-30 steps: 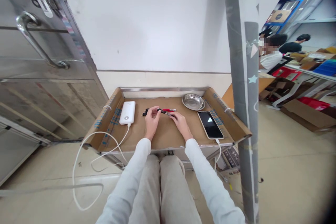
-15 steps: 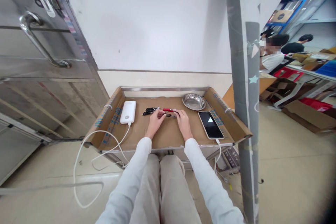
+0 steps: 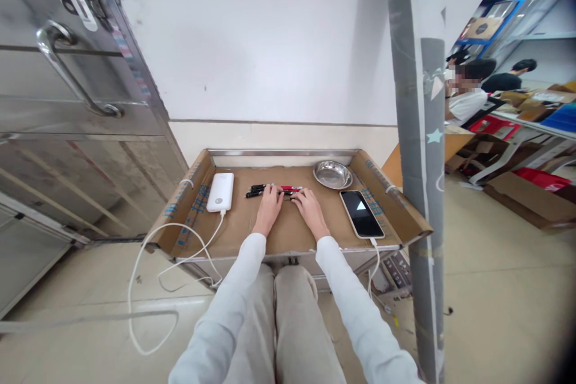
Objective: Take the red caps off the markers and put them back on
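My left hand [image 3: 270, 209] is on the cardboard-lined tabletop, its bent fingers closed at the left end of a black pen [image 3: 288, 193]. At that pen's other end, the fingertips of my right hand [image 3: 309, 211] are pressed together on it. Just behind this pen lies a red pen [image 3: 292, 188], roughly parallel. Left of my left hand, several black pens [image 3: 255, 191] lie side by side, partly covered by the fingers.
A white power bank [image 3: 220, 191] with a white cable [image 3: 135, 288] lies on the left. On the right are a round metal dish [image 3: 333, 175] and a plugged-in phone [image 3: 361, 214]. A wrapped pole [image 3: 425, 192] stands beside the table [image 3: 288, 234]; people sit farther right.
The black pen between my hands has moved back, close alongside the red pen. My left fingers have come down over the pens, and my right fingers have shifted slightly left.
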`<state>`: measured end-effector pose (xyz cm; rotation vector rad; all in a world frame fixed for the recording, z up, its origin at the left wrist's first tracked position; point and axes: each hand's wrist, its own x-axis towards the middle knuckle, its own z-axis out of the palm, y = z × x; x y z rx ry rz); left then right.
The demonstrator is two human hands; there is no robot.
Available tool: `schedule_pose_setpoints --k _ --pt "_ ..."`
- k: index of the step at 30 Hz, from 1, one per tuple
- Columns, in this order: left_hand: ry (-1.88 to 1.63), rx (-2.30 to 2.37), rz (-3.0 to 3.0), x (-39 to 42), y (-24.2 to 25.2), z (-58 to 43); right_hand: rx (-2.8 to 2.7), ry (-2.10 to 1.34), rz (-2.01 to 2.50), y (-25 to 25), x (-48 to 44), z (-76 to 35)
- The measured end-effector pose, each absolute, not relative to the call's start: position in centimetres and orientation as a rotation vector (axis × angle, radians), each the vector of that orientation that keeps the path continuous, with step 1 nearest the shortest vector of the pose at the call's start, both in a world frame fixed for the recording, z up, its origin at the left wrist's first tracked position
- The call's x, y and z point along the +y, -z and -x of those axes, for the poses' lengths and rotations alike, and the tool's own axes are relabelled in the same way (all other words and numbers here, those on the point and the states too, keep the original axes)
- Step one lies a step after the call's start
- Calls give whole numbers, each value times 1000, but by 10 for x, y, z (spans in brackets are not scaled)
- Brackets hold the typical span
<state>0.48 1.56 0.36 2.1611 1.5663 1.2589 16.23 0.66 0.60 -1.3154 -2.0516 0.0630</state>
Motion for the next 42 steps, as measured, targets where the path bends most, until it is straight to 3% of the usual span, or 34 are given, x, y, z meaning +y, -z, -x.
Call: schedule_pose_setpoints --k 5,19,24,29,36,42 --pt "-1075 1420 -2336 13 -1 -6 -2067 17 1392 -6 7 -164" --pt "-1056 1744 -2415 12 -7 -11 -2043 170 1556 -2 8 -161" --pt "-1255 2233 -2082 -4 -9 -4 -2062 164 1515 -1 5 -162" --pt "-1175 2517 -1858 -14 -8 2 -2045 116 1529 -3 0 -162" --pt "-991 2331 -2023 -12 -11 3 -2061 -1 1306 -14 -5 -159" --pt "-1125 1548 -2354 -10 -16 0 -2101 -116 1183 -16 -7 -159"
